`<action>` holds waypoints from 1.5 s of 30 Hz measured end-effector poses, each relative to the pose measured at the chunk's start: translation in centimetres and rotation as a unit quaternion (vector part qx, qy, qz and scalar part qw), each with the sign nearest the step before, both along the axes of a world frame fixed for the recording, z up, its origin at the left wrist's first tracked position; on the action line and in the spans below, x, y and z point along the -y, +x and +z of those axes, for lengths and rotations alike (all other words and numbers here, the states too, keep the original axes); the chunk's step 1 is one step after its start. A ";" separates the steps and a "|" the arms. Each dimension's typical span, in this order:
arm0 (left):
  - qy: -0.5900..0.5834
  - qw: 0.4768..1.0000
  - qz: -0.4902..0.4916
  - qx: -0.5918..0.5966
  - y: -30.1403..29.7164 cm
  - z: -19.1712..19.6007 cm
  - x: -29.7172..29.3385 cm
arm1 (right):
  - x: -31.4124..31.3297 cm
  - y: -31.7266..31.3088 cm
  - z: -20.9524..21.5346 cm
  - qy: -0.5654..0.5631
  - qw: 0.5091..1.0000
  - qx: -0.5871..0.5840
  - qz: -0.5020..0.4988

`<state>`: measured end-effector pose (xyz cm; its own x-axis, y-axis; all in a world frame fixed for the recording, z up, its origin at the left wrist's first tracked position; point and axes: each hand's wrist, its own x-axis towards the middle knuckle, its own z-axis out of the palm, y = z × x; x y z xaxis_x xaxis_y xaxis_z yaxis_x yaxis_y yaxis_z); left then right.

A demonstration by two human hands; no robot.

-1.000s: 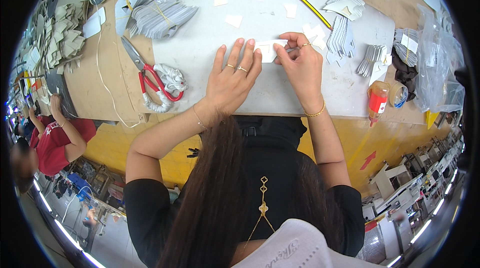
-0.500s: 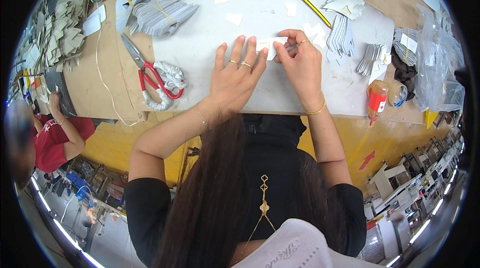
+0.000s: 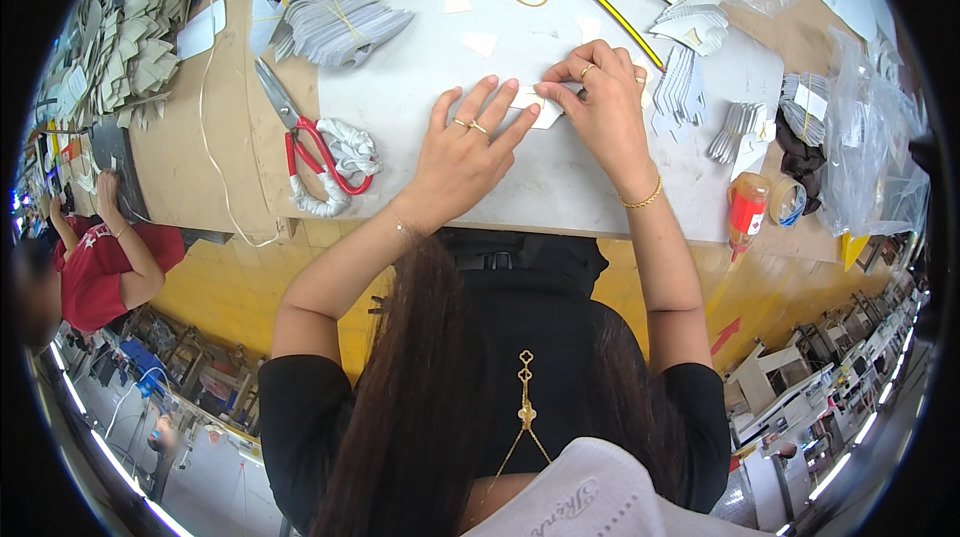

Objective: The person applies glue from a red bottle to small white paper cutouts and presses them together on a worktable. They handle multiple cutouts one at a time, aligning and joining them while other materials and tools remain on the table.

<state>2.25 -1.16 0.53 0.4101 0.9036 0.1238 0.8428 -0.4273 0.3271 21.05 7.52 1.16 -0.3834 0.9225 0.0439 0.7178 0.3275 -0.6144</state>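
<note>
On grey board, left hand (spread) touches white piece; right hand pinches it.

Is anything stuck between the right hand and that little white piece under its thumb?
No, nothing visible is in the way. The right hand is already at the white piece. The left hand is at the piece's other end, and the scissors lie well off to the left.

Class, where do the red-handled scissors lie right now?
In the head view, the scissors lie left of the left hand, just below the banded grey pieces.
</note>
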 end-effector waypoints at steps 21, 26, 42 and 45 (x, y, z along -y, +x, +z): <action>0.032 0.999 -0.001 -0.024 0.3 -0.2 0.3 | -0.6 0.4 1.1 -0.028 0.999 0.026 0.001; 0.051 0.999 -0.017 0.006 -0.1 -0.2 -0.4 | 0.5 1.1 0.9 0.073 0.994 0.023 0.083; 0.034 0.998 -0.050 -0.022 0.2 0.2 -0.5 | 5.4 1.5 0.4 0.170 0.957 0.193 0.130; 0.009 0.997 -0.049 0.063 -1.0 0.2 -0.9 | 5.9 1.9 0.7 0.130 0.973 0.145 0.120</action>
